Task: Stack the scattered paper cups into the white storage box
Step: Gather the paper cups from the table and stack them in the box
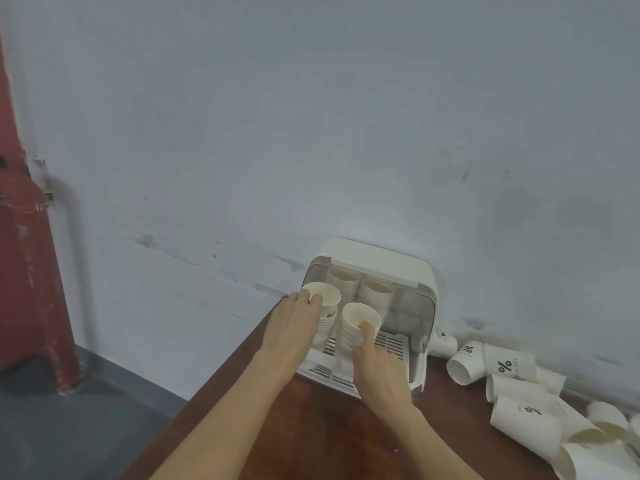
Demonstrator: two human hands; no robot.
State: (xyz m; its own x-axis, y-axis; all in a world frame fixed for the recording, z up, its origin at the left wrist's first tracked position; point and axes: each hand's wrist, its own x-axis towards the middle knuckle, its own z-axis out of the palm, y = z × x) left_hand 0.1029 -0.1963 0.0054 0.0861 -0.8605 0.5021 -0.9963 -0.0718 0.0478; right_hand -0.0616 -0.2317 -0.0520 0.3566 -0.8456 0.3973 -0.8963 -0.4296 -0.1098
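Note:
The white storage box [391, 261] stands open against the wall on a brown table, with a slotted floor. Two stacks of paper cups [375, 294] stand upright at its back. My left hand [294, 323] grips another stack of cups [327, 308] at the box's front left. My right hand [375, 368] holds a second stack [358, 322] just right of it, thumb over the rim. Both stacks sit inside the box opening. Scattered white cups with a percent mark [505, 365] lie on their sides to the right of the box.
The brown table [311, 438] ends at a left edge running diagonally, with grey floor [69, 427] beyond. A pale wall stands right behind the box. A red pillar [24, 254] rises at far left. The loose cup pile [554, 427] fills the table's right side.

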